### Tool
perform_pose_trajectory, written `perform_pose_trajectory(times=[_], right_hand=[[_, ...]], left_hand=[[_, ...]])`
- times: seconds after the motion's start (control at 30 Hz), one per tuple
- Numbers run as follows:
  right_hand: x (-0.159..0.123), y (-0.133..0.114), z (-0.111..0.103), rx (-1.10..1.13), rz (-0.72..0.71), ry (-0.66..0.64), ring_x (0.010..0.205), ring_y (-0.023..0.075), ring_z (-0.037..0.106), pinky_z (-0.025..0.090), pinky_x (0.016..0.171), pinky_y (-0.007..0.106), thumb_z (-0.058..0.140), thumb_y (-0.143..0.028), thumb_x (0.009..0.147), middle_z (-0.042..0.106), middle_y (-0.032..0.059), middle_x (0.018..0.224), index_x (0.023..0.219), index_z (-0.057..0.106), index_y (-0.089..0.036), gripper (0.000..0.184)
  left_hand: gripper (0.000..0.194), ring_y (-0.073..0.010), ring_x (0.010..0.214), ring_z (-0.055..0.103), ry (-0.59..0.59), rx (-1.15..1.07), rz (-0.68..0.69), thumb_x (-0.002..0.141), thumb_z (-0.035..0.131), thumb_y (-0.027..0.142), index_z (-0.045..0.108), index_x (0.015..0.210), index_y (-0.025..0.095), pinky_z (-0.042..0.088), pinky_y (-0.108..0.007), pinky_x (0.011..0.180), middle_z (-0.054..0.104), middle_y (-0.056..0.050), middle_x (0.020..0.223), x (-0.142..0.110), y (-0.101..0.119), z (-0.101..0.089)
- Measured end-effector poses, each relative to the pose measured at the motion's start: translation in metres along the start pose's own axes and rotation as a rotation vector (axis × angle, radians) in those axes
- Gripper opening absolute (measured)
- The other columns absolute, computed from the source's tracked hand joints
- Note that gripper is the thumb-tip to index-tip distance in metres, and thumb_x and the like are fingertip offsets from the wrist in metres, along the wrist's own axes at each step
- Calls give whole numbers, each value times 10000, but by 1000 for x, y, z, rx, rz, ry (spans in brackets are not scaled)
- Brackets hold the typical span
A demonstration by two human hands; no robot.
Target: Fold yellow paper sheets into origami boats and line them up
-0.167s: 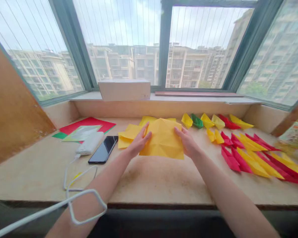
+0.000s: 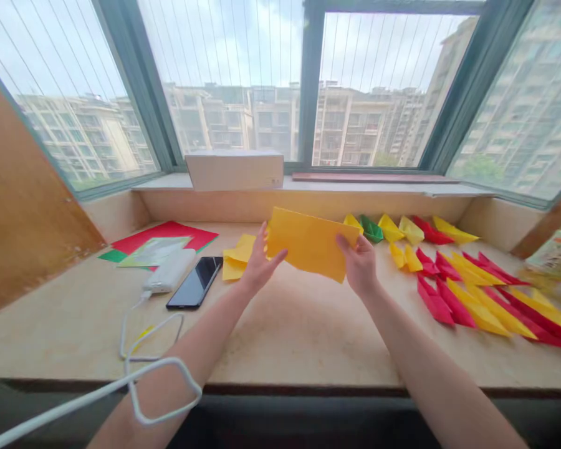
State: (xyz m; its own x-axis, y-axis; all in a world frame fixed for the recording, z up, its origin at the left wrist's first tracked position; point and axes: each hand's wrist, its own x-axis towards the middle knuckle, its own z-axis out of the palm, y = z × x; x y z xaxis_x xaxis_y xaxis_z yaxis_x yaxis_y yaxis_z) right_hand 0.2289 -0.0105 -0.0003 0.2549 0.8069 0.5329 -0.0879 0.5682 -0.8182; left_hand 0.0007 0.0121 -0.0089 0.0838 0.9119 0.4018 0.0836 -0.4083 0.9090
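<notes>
Both my hands hold one yellow paper sheet (image 2: 311,244), folded into a long rectangle, lifted above the stone sill (image 2: 285,330). My left hand (image 2: 260,263) pinches its left edge with thumb in front. Gripping the right edge is my right hand (image 2: 361,265). Behind the sheet lie more creased yellow papers (image 2: 237,257) on the sill.
A black phone (image 2: 195,282) and a white power bank (image 2: 169,270) with white cable (image 2: 135,330) lie left. Red and green sheets (image 2: 161,240) sit further left. Folded red, yellow and green paper boats (image 2: 467,274) fill the right side. A white box (image 2: 234,169) stands on the window ledge.
The yellow sheet, open and creased before, is now folded in half into a narrower rectangle and raised higher. Both hands have shifted up with it.
</notes>
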Motion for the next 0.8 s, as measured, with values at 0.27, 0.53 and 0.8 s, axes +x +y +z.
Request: perform_pose_trajectory(times=[0.27,0.53,0.8], right_hand=[[-22,4,9,-677,-705,-376,1123,222,579,463,958,433,520,-176,944,649,34,1239,1184,679,-374,349],[-29,0,24,-697,-769,-662,1151,201,599,421,1001,409,544,-209,950,675,22,1252,1263,621,-327,343],[-27,4,24,-584,-608,-509,1031,199,663,461,952,409,570,-255,940,753,27,1059,1084,700,-272,194]], left_hand=[[557,-307,1350,442,-394,-533,-96,892,584,496,494,1383,250,364,-485,1101,449,-124,1487,-11,6,13],[474,-279,1246,556,-89,-789,-147,884,623,255,531,1338,155,395,-431,1098,637,-124,1290,-8,15,17],[475,-279,1242,559,-209,-809,-147,890,612,274,515,1345,180,421,-448,1073,651,-116,1268,-11,15,15]])
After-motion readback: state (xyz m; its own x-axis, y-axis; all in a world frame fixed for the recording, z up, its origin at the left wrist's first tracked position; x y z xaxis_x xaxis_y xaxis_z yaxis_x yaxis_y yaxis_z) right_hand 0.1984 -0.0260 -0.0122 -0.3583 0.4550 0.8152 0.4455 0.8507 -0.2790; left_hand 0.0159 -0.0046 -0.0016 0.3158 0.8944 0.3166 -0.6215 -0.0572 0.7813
